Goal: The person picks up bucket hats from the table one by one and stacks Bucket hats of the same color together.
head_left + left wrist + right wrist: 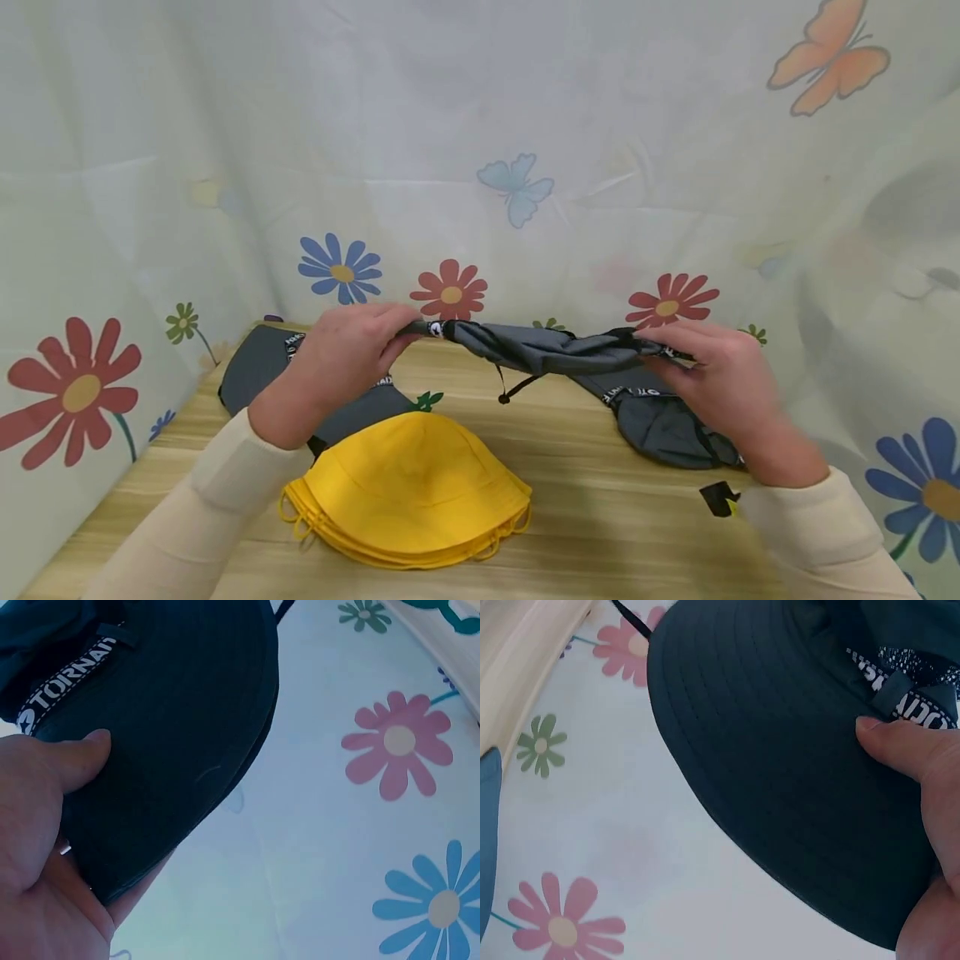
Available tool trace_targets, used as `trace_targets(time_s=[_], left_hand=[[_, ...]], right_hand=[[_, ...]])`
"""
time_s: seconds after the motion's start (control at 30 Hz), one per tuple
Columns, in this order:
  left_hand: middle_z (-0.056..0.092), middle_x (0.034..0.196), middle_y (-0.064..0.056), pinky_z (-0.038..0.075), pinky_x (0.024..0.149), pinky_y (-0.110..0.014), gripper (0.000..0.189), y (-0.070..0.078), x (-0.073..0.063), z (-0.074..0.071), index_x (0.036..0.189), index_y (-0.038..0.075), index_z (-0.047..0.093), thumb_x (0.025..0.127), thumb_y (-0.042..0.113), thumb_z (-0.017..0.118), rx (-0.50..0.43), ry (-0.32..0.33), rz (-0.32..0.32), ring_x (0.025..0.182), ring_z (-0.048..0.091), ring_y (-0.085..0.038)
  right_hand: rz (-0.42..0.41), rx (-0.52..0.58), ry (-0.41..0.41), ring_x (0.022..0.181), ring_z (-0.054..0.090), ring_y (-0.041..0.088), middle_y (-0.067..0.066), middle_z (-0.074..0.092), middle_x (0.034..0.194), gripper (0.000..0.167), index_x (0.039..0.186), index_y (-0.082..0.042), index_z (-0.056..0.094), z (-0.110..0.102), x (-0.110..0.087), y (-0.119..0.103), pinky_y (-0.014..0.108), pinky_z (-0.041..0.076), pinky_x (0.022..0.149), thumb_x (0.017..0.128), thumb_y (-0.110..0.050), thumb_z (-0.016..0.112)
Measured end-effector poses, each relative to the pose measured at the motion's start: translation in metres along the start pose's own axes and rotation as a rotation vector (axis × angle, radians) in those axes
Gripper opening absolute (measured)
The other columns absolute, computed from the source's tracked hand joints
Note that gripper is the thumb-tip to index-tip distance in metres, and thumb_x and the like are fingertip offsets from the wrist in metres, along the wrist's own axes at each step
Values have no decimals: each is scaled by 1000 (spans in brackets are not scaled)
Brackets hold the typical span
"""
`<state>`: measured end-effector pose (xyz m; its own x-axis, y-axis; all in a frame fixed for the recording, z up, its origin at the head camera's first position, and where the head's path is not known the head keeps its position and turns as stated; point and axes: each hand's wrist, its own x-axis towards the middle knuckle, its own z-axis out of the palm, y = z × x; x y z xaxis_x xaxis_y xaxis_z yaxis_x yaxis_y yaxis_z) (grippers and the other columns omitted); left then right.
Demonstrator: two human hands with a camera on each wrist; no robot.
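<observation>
A dark grey sun hat (551, 348) is held up over the table, seen nearly edge-on in the head view, with a black cord and toggle dangling below it. My left hand (337, 362) pinches its brim at the left end. At the opposite end my right hand (720, 383) grips the brim between thumb and fingers. The left wrist view shows the brim (172, 750) with the thumb on top, beside a white-lettered band. In the right wrist view the thumb also presses on the brim (780, 765), close to the band.
Stacked yellow bucket hats (420, 492) lie front left on the wooden table (600, 542). More dark grey hats lie behind them (255, 367) and at the right (663, 433). A small black piece (718, 498) is near my right sleeve. A flower-printed curtain (420, 125) stands behind.
</observation>
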<state>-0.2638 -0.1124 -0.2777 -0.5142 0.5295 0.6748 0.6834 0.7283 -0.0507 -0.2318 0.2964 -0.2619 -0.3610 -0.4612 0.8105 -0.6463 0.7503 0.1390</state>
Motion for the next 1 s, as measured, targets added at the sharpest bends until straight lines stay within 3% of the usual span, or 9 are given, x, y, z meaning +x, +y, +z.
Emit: trace_targets(time_s=[0.07,0.17,0.3,0.43,0.53,0.67,0.83,0.93,1.0], left_hand=[[74,86,-1,61,70,-31,15,2,0,2,104,10,72,92,17,77,-11,5,1,72,66,-16],[71,80,-1,59,66,-28,13,3,1,8,102,11,71,92,16,77,-26,14,-3,67,62,-15],[73,82,-1,61,69,-29,14,6,4,17,102,11,71,92,17,77,-70,27,-13,68,65,-15],[74,83,0,60,69,-28,13,14,7,31,102,11,70,92,19,76,-127,44,-5,69,66,-14],[74,86,2,60,72,-27,15,25,11,43,106,13,70,94,20,75,-173,39,3,72,67,-13],[75,94,3,61,75,-27,17,43,15,62,115,14,68,99,20,70,-222,-6,20,78,69,-12],[74,94,3,60,74,-25,16,66,15,85,116,12,66,101,17,66,-303,-62,52,76,67,-10],[71,91,5,58,74,-22,13,77,14,97,115,13,66,101,16,65,-373,-104,55,74,63,-8],[69,90,5,56,74,-20,12,84,13,103,114,13,66,102,16,65,-415,-139,48,73,61,-8]], right_hand=[[16,-21,24,66,68,20,7,79,87,60,108,-12,80,-2,0,3,29,49,62,97,-63,51],[78,-20,55,66,69,22,10,79,88,64,115,-13,78,-6,-2,7,12,47,68,93,-68,55],[165,-5,89,82,69,-7,14,79,91,61,114,-10,79,-17,-7,17,-3,37,85,86,-63,68],[200,0,124,90,47,-31,16,77,84,57,99,-2,80,-28,-12,29,-4,37,82,81,-56,77],[225,-49,145,87,43,-28,18,76,81,69,91,0,80,-35,-17,35,-2,32,82,84,-67,69],[277,-146,143,80,56,3,22,76,88,82,99,1,79,-46,-25,40,8,28,84,87,-76,54],[311,-153,93,94,49,-17,24,74,92,85,104,3,77,-63,-46,53,-1,26,88,85,-76,54],[291,-129,51,99,38,-31,2,74,86,86,99,3,78,-72,-64,66,-4,30,86,82,-78,55],[290,-107,15,96,40,-32,-19,67,90,69,96,2,78,-77,-76,73,-3,36,80,83,-65,69]])
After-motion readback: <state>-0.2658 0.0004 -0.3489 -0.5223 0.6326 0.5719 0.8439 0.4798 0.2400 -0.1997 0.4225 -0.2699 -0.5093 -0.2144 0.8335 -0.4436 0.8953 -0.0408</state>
